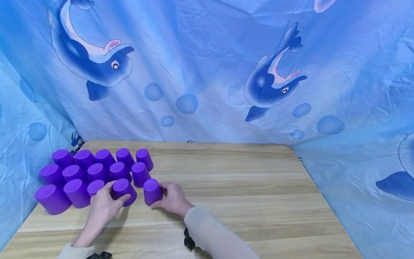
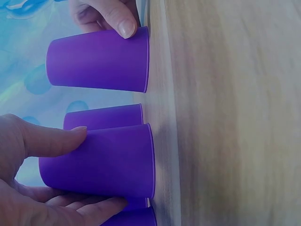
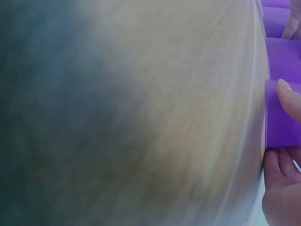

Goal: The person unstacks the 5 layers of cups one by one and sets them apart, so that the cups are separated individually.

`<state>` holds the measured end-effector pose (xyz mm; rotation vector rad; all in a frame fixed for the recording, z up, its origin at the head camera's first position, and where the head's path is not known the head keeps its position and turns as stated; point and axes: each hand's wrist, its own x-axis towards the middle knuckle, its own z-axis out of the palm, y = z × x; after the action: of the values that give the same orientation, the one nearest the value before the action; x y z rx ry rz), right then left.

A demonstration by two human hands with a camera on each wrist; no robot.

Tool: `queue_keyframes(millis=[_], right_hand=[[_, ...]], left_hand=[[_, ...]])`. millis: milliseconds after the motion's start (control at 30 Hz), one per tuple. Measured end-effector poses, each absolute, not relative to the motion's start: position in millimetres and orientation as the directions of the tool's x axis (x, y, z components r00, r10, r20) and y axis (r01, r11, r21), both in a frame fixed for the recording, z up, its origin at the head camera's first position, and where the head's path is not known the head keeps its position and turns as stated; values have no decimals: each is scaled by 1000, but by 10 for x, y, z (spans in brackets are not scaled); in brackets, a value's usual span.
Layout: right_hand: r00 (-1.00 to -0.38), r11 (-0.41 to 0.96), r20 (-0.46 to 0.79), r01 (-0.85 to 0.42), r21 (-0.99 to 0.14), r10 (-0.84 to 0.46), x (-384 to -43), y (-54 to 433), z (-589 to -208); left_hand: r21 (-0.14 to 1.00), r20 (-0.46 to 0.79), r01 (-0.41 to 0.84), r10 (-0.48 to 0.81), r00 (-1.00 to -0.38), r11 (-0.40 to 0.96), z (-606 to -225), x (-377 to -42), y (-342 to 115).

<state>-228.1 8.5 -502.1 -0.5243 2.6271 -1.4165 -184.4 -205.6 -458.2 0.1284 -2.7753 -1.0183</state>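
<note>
Upside-down purple plastic cups (image 1: 74, 192) stand in three rows at the left of the table. In the front row, my left hand (image 1: 105, 205) holds one cup (image 1: 125, 194) between thumb and fingers; the left wrist view shows the thumb on one side and fingers on the other. My right hand (image 1: 174, 198) grips the cup (image 1: 152, 193) at the row's right end, its thumb near the rim in the right wrist view. A small gap separates these two cups. Their rims are at or close to the tabletop.
Behind them, the middle row (image 1: 98, 173) and back row (image 1: 104, 157) of cups stand close together. The wooden table (image 1: 245, 201) extends far to the right. A blue dolphin-print curtain (image 1: 213, 72) hangs behind the table and along its sides.
</note>
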Motion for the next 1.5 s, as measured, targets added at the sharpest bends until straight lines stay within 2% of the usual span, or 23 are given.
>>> queue_keyframes(millis=[500, 833, 1033, 1300, 1500], right_hand=[[-931, 483, 77, -255, -838, -358, -2274, 140, -4990], [-938, 494, 8, -191, -848, -347, -2316, 324, -5006], [-916, 534, 10, -242, -810, -400, -2347, 541, -4970], [-911, 655, 40, -324, -683, -410, -2436, 1011, -4948], [-915, 733, 77, -365, -573, -395, -2536, 1444, -4924]], left_hand=[[672, 69, -78, -167, -983, 736, -4575, -1876, -2015], [675, 98, -50, -157, -983, 736, -4543, -1890, -1990], [672, 107, -43, -155, -982, 740, -4510, -1884, -1994], [657, 201, 36, -129, -971, 753, -4431, -1893, -1965], [616, 389, 218, -51, -920, 757, -4322, -1991, -1823]])
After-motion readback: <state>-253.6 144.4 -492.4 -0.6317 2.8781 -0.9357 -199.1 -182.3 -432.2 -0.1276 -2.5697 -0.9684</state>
